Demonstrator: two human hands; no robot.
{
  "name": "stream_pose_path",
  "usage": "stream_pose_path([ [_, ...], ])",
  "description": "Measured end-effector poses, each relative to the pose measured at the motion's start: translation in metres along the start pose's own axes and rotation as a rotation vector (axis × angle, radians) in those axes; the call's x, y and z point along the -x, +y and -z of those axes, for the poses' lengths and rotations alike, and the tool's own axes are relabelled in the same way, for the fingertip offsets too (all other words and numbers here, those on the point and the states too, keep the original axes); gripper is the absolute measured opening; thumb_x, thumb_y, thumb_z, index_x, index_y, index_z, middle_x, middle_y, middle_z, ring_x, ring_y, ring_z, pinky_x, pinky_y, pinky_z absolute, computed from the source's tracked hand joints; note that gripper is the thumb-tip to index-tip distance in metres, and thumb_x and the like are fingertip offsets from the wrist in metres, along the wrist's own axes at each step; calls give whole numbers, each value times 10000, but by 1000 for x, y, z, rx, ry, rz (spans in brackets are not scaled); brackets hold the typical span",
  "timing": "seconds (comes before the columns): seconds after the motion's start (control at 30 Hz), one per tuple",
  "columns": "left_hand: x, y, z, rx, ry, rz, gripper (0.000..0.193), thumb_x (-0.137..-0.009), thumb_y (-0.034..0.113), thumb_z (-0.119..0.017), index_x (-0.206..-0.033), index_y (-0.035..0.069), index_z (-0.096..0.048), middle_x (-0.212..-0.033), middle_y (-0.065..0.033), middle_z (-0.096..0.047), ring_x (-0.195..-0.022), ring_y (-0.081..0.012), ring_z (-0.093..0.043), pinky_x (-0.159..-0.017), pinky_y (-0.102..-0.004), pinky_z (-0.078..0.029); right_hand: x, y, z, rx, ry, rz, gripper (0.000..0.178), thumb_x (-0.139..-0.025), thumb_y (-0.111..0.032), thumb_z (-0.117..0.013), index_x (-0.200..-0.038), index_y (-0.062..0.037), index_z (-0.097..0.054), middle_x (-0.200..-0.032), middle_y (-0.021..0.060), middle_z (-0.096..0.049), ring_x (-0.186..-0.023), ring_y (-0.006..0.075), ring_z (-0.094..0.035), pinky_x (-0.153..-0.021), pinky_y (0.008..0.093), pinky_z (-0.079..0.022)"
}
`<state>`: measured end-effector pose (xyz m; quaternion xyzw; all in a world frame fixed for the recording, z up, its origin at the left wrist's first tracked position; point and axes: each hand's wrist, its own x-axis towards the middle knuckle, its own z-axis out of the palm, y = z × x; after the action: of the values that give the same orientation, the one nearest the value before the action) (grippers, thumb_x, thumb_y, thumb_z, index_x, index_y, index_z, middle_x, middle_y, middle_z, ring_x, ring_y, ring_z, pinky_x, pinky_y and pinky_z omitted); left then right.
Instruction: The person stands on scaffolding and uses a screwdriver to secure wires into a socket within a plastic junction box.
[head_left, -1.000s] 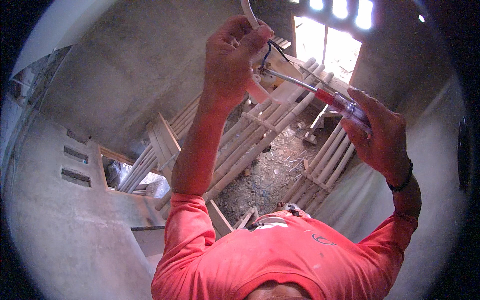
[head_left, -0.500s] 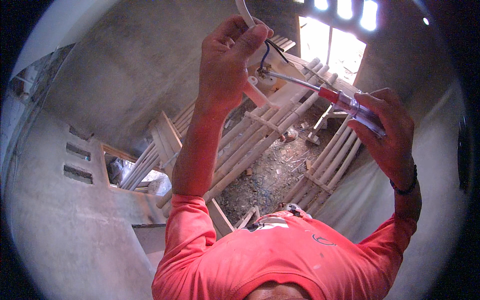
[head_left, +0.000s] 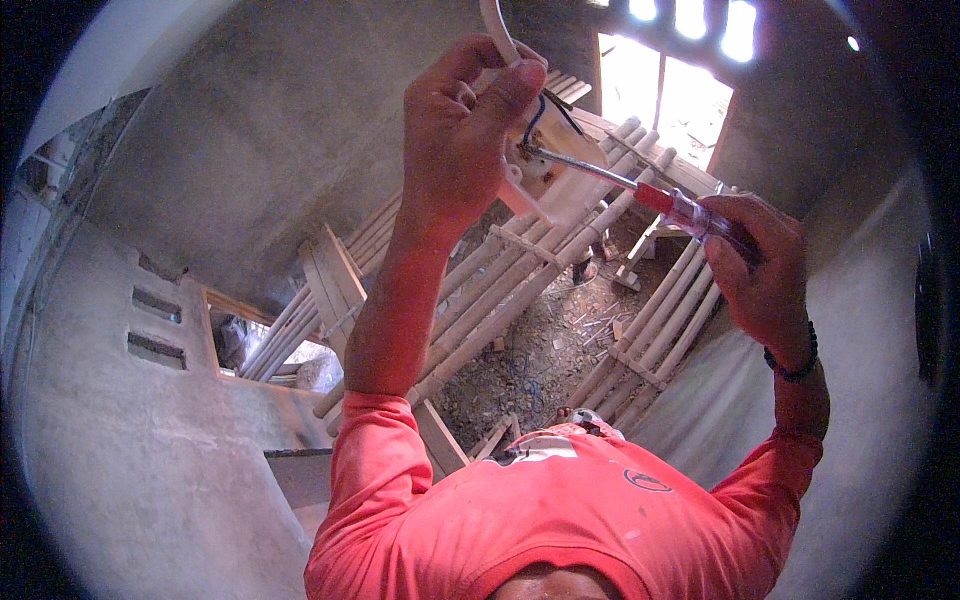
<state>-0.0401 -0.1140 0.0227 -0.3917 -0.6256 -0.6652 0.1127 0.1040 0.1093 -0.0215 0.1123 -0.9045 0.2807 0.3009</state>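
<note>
My left hand [head_left: 455,150] is raised, its thumb and fingers closed on a white cable [head_left: 499,28]. A blue wire [head_left: 534,120] and a dark wire come out below the thumb. The blue one runs down to an off-white electrical fitting [head_left: 572,198] beside the palm, whose open side shows metal parts. Whether the left fingers also grip this fitting is hidden. My right hand [head_left: 765,255] is wrapped round the clear handle of a screwdriver [head_left: 655,197] with a red collar. Its tip touches the inside of the fitting, where the blue wire ends.
Bamboo-pole platforms [head_left: 475,315] stretch below my hands, with a rubble-strewn floor [head_left: 540,360] beneath. Grey plastered walls [head_left: 120,440] stand on both sides. A bright window opening [head_left: 665,100] lies at the far right; a wood-framed opening [head_left: 212,335] is at left.
My right hand has shifted slightly left and turned, with the screwdriver still in the fitting. My left hand, the cable and the fitting have moved slightly right and down.
</note>
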Motion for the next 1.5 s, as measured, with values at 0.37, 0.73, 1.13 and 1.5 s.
stream_pose_path([
  [0.37, -2, -6, -2, 112, 99, -24, 194, -809, 226, -635, -878, 47, -605, -720, 7, -584, -559, -23, -502, -385, -174, -357, 10, 0, -4, -115, 170, -21, 399, -827, -296, -591, -1128, -37, -549, -837, 48, -577, -738, 113, -536, -674, 243, -447],
  [0.73, -3, -10, 8, 79, 93, -3, 211, -814, 232, -623, -898, 38, -614, -783, -27, -623, -668, -68, -554, -561, -208, -434, -4, -3, 5, 292, 266, 451, 429, -774, -248, -669, -1123, -34, -545, -844, 86, -611, -716, 209, -577, -669, 282, -476],
  [1.13, -7, -10, 11, 80, 73, -87, 225, -812, 223, -628, -921, 28, -607, -866, -49, -634, -787, -93, -571, -708, -221, -429, -7, -6, 14, 83, 16, 38, 372, -803, -206, -616, -1113, -20, -529, -917, 110, -614, -740, 158, -582, -674, 270, -466],
  [1.5, -6, -11, 11, 80, 65, -52, 202, -813, 197, -627, -924, 31, -601, -883, -50, -625, -783, -91, -566, -704, -230, -440, -1, 1, 0, -163, 353, 257, 581, -695, -258, -748, -1165, -31, -494, -1003, 83, -564, -816, 148, -546, -707, 268, -463],
])
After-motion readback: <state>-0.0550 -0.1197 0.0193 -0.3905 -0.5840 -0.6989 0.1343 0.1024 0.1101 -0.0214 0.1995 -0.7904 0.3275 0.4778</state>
